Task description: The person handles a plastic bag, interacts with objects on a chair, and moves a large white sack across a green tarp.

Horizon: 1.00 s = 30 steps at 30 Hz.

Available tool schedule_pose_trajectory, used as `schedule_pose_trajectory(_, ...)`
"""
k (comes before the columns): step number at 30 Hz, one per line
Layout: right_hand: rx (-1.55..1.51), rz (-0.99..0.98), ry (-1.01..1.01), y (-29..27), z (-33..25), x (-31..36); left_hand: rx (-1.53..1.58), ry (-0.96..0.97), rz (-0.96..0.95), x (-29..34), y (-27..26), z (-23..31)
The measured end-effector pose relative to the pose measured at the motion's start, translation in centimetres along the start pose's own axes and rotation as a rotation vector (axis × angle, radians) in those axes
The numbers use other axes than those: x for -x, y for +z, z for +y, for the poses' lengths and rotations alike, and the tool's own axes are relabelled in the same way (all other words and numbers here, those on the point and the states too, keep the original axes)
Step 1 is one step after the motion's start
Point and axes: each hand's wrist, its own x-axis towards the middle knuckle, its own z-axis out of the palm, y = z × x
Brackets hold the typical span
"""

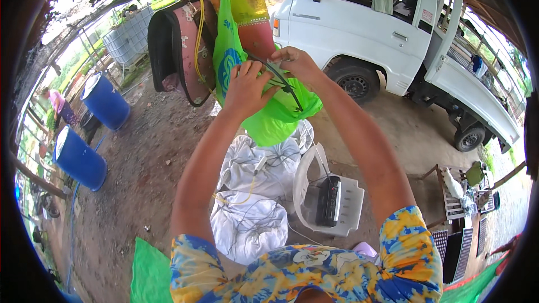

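Note:
A bright green plastic bag (pixel 269 123) hangs from a post in front of me, its handle (pixel 225 0) looped up high. My left hand (pixel 247 87) is closed on the bag's upper edge with bent fingers. My right hand (pixel 300 66) is raised just right of it, thumb and fingers pinched together; what they hold is too small to name. A thin dark strip (pixel 289 87) slants across the bag's opening between the hands. Behind the bag hang a shiny yellow and red sheet (pixel 251 8) and, to the left, a pink and black bag (pixel 193 50).
White sacks (pixel 247 224) with loose cables lie below my arms. Beside them a white plastic chair (pixel 351 213) bears a black radio-like device (pixel 328 202). Blue drums (pixel 81 160) stand left; a white truck (pixel 348 28) is parked right. A person (pixel 59 104) is far left.

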Motion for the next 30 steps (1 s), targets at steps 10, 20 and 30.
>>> schedule_pose_trajectory(10, -0.874, 0.612, -0.034, -4.8, 0.0, -1.2, 0.006, 0.038, -0.038, 2.1, 1.9, 0.0)
schedule_pose_trajectory(20, -1.393, 0.614, -0.283, -15.0, 1.3, 3.5, 0.02, 0.111, -0.095, 2.5, 2.5, 0.6)
schedule_pose_trajectory(30, -1.148, 0.681, -0.621, -23.2, 3.7, 24.9, -0.018, 0.124, 0.038, 2.3, 2.0, 2.8)
